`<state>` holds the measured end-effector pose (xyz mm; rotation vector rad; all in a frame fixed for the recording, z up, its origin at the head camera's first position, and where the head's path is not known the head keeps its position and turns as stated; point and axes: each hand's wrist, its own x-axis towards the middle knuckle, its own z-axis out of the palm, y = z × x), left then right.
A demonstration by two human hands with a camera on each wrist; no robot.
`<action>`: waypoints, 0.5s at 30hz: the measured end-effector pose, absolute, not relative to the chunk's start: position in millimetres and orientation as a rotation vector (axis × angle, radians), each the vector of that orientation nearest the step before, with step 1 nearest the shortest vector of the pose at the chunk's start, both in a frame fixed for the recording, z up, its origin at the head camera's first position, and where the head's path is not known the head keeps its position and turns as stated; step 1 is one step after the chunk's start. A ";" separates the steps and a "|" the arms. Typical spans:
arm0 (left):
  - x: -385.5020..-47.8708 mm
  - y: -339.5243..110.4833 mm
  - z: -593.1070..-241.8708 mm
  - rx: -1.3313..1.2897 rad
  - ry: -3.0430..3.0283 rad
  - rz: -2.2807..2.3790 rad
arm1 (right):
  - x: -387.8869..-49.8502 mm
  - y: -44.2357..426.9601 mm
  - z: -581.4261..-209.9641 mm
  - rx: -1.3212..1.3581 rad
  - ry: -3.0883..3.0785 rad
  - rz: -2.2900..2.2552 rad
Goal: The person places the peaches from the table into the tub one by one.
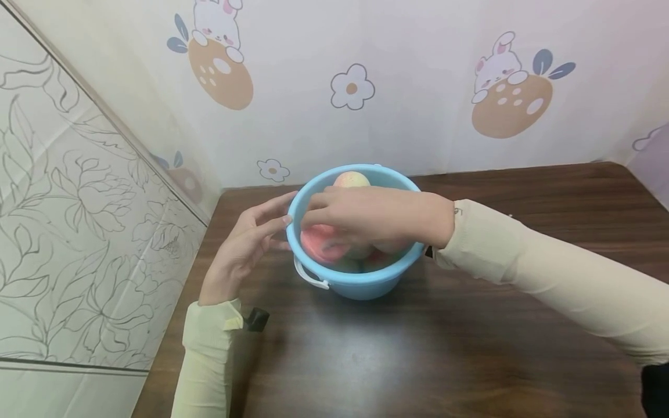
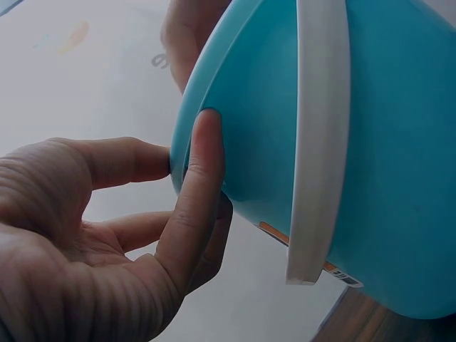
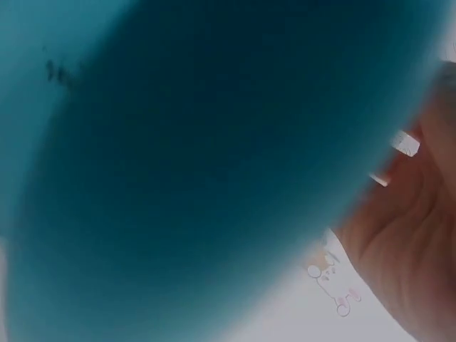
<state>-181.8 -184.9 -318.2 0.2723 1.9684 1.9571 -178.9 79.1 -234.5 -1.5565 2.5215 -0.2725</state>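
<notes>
A light blue bucket [image 1: 360,284] stands upright on the table, with several round fruits inside. One pale yellow-pink peach [image 1: 352,179] shows at the back, and a red-pink fruit [image 1: 320,247] sits at the front left. My left hand [image 1: 243,244] holds the bucket's left rim; thumb and fingers touch the lip and the outer wall below it in the left wrist view. My right hand [image 1: 366,212] reaches over the right rim into the bucket, bent fingers above the red-pink fruit. Its fingertips are hidden, and the bucket wall [image 3: 214,142] blocks most of the right wrist view.
The dark wooden table [image 1: 470,348] reaches a wall [image 1: 407,116] with rabbit and flower prints behind the bucket. A floral-patterned panel [image 1: 94,203] borders the left side. The bucket's white handle [image 2: 320,142] hangs down on its outside.
</notes>
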 end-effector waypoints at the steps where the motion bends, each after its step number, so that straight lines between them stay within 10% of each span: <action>1: -181.8 -185.1 -318.5 0.271 1.966 1.959 | -178.8 78.5 -234.1 -1.550 2.538 -0.258; 15: -182.1 -184.8 -319.8 0.261 1.935 1.986 | -189.8 83.7 -242.2 -1.611 2.500 -0.439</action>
